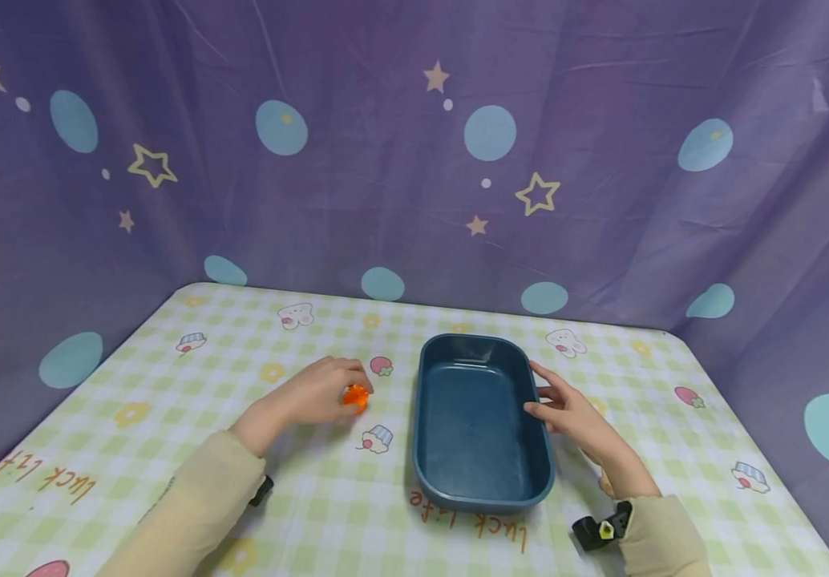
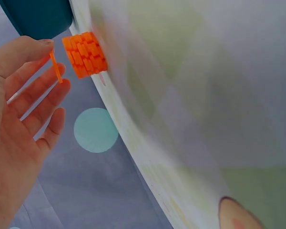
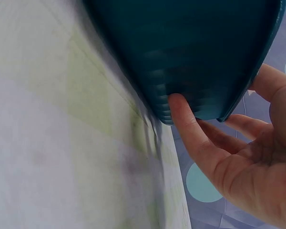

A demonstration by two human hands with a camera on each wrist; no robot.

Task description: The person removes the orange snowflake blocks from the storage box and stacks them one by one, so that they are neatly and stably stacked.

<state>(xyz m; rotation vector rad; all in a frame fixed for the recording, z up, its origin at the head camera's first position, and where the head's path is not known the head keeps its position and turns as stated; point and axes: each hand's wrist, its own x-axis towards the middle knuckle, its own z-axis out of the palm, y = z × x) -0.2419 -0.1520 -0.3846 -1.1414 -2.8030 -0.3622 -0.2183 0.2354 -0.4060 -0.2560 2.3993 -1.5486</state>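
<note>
My left hand [image 1: 324,390] pinches a thin orange piece [image 2: 56,67], seen nearly edge-on between thumb and fingers in the left wrist view. Right beside it, a short stack of notched orange discs [image 2: 86,55] stands on the table; from the head view, orange [image 1: 357,398] shows at the fingertips, partly covered by the hand. A deep dark-teal plastic bin [image 1: 483,425] with rounded corners sits to the right, with nothing inside it. My right hand [image 1: 569,413] grips the bin's right side, thumb over the rim and a finger against the outer wall [image 3: 181,52].
A green-and-white checked cloth [image 1: 299,497] with cartoon prints covers the table. Behind and on both sides hangs a purple curtain [image 1: 386,200] with stars and dots. A small tan object [image 1: 605,483] shows partly behind the right wrist.
</note>
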